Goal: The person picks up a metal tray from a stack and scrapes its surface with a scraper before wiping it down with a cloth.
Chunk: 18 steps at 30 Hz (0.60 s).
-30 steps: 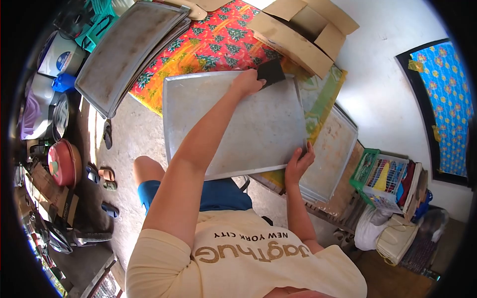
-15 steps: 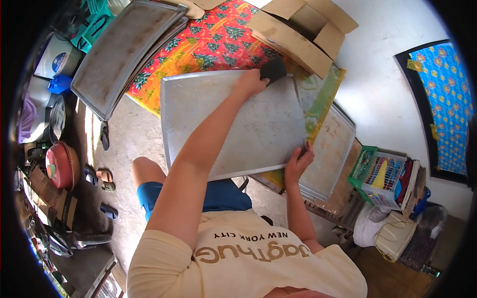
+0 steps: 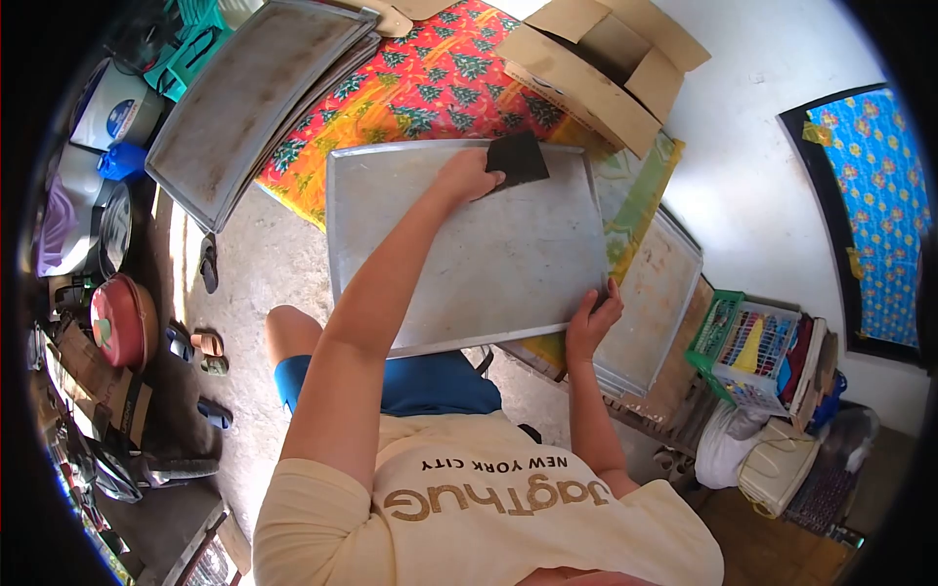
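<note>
A large grey metal baking tray (image 3: 489,264) lies across my lap, its far end at the cloth-covered table. My left hand (image 3: 463,178) holds a flat black scouring pad (image 3: 518,161) against the tray's surface near the far rim. The fingers lie partly hidden under the pad's left side. At the tray's near right corner, my right hand (image 3: 594,320) grips the edge, thumb on the inner side and fingers along the outside. Dull smudges and scratches mark the tray's face.
Stacked brown-stained trays (image 3: 259,107) stand at the left on a red and yellow patterned tablecloth (image 3: 420,83). More trays (image 3: 650,303) lie to the right. Behind is an open cardboard box (image 3: 581,83). Plastic baskets (image 3: 752,347) stand at right; slippers (image 3: 207,344) lie on the floor.
My left hand has slid the pad leftward and slightly nearer across the tray; the pad now lies flatter. My right hand keeps its hold on the tray's edge.
</note>
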Available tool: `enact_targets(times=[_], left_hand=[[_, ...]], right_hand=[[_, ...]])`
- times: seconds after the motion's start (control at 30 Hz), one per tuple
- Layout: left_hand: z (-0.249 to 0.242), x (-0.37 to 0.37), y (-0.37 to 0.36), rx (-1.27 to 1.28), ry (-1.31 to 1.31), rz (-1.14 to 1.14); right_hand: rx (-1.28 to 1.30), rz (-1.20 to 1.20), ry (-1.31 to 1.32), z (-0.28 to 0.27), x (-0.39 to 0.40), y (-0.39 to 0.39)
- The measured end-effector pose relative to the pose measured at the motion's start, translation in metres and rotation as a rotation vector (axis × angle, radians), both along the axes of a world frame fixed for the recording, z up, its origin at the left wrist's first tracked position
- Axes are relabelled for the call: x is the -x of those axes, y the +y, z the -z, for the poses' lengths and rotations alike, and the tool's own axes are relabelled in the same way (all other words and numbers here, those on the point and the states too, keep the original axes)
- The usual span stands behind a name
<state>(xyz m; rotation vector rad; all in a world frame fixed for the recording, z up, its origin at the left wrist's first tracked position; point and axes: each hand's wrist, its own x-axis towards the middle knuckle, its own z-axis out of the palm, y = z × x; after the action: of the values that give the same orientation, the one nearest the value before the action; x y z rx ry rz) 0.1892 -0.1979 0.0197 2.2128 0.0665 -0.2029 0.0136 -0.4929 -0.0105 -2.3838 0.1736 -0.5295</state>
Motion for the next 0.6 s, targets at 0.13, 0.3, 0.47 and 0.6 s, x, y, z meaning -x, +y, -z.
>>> enact_targets(times=[0.13, 0.3, 0.47, 0.6], left_hand=[[-0.006, -0.003, -0.002, -0.09, 0.016, 0.029], [0.005, -0.014, -0.007, -0.119, 0.053, -0.019], [0.006, -0.016, -0.015, -0.124, 0.024, -0.06], [-0.003, -0.02, -0.01, -0.119, 0.067, 0.023]], right_hand=[[-0.002, 0.002, -0.001, -0.001, 0.0, 0.001], [0.008, -0.003, 0.011, -0.002, 0.0, 0.001], [0.0, -0.002, 0.015, -0.001, -0.001, 0.0], [-0.008, 0.002, 0.015, -0.004, 0.001, 0.001]])
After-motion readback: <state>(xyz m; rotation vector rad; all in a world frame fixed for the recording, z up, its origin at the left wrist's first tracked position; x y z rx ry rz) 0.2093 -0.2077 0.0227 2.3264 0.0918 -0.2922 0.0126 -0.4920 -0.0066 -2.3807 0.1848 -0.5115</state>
